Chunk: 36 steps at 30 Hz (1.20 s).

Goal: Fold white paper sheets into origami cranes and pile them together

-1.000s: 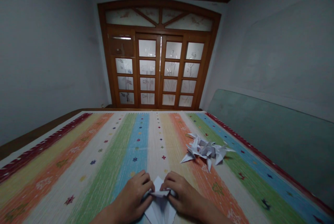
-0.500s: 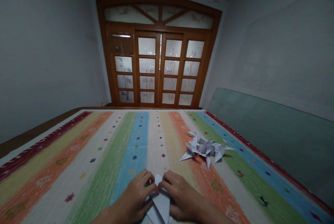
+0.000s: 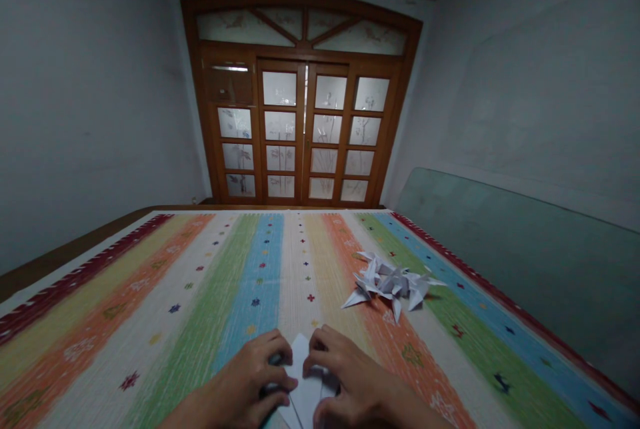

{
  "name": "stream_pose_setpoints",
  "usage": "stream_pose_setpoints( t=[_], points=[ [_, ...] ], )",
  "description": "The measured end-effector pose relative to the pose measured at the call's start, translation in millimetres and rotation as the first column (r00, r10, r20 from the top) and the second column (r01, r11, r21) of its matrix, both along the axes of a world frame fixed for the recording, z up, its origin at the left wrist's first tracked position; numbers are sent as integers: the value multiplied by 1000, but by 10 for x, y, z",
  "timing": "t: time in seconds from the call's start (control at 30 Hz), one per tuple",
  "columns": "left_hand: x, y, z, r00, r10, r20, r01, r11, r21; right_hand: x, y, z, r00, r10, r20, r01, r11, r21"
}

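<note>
The person's left hand [image 3: 243,382] is curving with bent fingers beside the left edge of a folded white paper [image 3: 305,382], but I cannot tell if it is really pinching the paper. The right hand [image 3: 353,376] is also not spread: its fingers are bending over the right side of the paper and are touching it. The paper is lying between the two hands on a striped woven blanket [image 3: 165,349], and its lower end is going out of the view at the bottom of the picture.

The blanket is stretching far ahead and to both sides of the hands, with a red patterned border [image 3: 465,279] running along its right side. A pile of pointed folded paper figures [image 3: 393,286] is lying ahead and to the right, near the right hand but not touching it. Past the far edge of the blanket, a wooden double door [image 3: 303,132] with frosted panes is standing, and a pale green board [image 3: 520,269] is leaning at the right wall.
</note>
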State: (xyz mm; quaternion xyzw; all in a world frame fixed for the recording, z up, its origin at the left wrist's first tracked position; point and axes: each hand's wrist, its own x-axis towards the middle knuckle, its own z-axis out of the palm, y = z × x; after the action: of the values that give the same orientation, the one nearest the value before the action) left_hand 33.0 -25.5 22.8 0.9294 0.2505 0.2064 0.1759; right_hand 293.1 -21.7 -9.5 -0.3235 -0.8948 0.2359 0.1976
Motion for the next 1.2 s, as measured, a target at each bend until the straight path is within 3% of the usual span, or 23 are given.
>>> stream_pose_setpoints(
  t=[0.2, 0.87, 1.2],
  points=[
    [16, 5, 16, 998, -34, 54, 35, 999, -18, -5, -54, 157, 998, -70, -4, 69, 996, -61],
    [14, -41, 33, 998, -40, -56, 38, 999, -39, -9, -66, 61, 1000, 1, 18, 0, 999, -48],
    [-79, -8, -17, 998, -39, -58, 28, 983, -179, -6, -67, 3, 1000, 18, 13, -17, 999, -37]
  ],
)
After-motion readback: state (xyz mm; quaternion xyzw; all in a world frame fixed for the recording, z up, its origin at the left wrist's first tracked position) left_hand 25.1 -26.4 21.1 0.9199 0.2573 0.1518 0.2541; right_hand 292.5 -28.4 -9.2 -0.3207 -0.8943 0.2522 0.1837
